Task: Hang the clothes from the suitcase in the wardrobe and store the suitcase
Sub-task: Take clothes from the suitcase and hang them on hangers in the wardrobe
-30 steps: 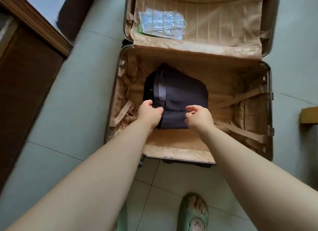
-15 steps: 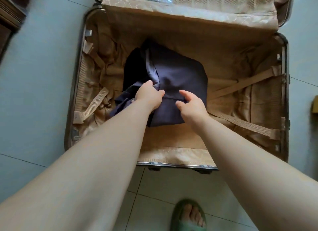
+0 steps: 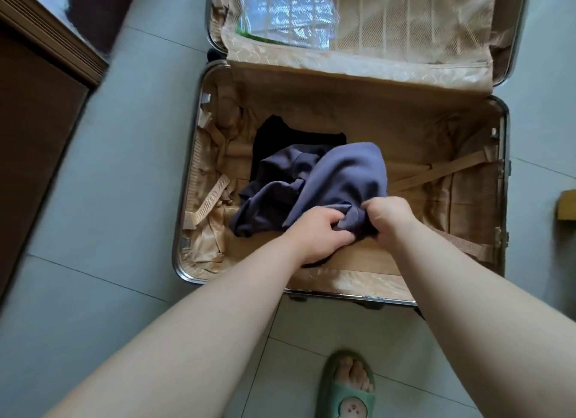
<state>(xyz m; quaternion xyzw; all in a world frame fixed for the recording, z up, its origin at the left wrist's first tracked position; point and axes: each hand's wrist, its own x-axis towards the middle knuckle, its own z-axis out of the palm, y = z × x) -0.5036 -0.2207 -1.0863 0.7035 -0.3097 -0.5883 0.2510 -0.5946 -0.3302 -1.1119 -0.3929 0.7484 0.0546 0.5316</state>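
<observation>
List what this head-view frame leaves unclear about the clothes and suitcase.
- Black garment: mostly covered by the purple garment; its type is unclear.
- Purple garment's gripped edge: hidden inside the left hand and right hand.
- Packet in the suitcase lid: blurred behind mesh, top cut off.

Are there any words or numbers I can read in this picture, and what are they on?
No words, numbers or brand names can be read here.
Shiny plastic packet in the lid pocket of the suitcase: only glare and a green edge, any print is too blurred to read.
Green slipper: a little cartoon face, no letters.
Blue garment in the left hand and right hand: no label showing.
</observation>
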